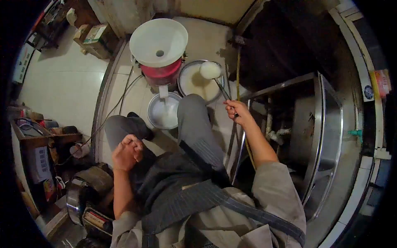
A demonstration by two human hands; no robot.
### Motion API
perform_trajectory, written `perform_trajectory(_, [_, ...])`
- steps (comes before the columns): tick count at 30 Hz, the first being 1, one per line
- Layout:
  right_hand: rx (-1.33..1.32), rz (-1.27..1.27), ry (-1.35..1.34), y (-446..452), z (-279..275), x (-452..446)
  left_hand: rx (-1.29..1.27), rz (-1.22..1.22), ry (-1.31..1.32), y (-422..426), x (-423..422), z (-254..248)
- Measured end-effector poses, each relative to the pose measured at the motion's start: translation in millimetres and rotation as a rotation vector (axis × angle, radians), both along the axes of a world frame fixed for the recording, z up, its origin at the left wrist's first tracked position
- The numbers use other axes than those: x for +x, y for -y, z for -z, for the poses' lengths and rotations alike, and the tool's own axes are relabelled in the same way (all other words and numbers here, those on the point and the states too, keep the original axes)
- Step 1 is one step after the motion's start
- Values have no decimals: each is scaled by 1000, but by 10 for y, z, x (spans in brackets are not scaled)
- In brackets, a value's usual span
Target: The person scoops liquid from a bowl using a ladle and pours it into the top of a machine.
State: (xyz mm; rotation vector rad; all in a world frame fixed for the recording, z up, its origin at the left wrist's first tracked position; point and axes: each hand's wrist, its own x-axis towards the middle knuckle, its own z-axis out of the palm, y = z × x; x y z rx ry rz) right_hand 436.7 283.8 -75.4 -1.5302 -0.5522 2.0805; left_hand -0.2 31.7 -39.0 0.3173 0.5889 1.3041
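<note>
Ladle [211, 70] of pale, creamy white shows at 12 o'clock in my view, its round bowl overlapping the far right rim of a wide metal basin [179, 79]. I cannot judge the height between them. The right hand [237, 112], between 2 and 3 o'clock, holds the slim, shiny handle with fingers wrapped around it. The left hand [127, 152], between 8 and 9 o'clock, rests near the left knee, fingers curled narrow; I cannot tell how tightly they close or whether anything lies inside.

Cloudy, cream-coloured liquid [191, 82] fills the basin. At 11 o'clock I see a smooth white funnel-shaped hopper [159, 37], a dark round hole in its floor, seated on a glossy red drum [161, 73]. A pale, boxy spout [163, 91] juts from the drum over a smaller round metal bowl [149, 109] at 10 o'clock, whose contents look white and frothy. Matte grey trousers [192, 120] and a dark pinstriped apron [186, 202] occupy the foreground; a bright steel frame [319, 107] stands toward 3 o'clock.
</note>
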Motion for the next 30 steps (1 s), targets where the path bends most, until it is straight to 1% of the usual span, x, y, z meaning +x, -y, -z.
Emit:
perform_trajectory(2, [58,-59,17,-54,-294,32,-8,-3,-17,-1,-21,-12])
perform_trajectory(4, [86,-54,-5,-113,-581,61,15,-12,23,3,-28,6])
perform_trajectory(10, [201,-124,35,-206,-1651,-112,80,8,73,13,-41,48])
perform_trajectory(12, [220,-128,20,-227,-1892,-171,85,3,92,18,-42,45])
perform_trajectory(14, [241,-165,-27,-221,-2169,-285,39,-27,21,39,-27,24])
perform_trajectory(16, [258,-187,6,-211,-2363,-402,66,-29,65,54,-37,32])
perform_trajectory(18, [293,-205,-97,-185,-2482,-507,91,-31,107,54,-37,23])
perform_trajectory(21, [309,-247,-145,-152,-2526,-662,86,-41,141,38,-27,1])
perform_trajectory(25, [265,-276,-228,-75,-2466,-918,135,-25,104,46,-40,39])
perform_trajectory(26, [262,-288,-226,-50,-2436,-976,159,-16,106,40,-42,38])
perform_trajectory(28, [313,-338,-136,-1,-2375,-1081,166,-17,110,30,-45,14])
perform_trajectory(30, [291,-351,-140,62,-2328,-1173,171,-17,115,45,-61,31])
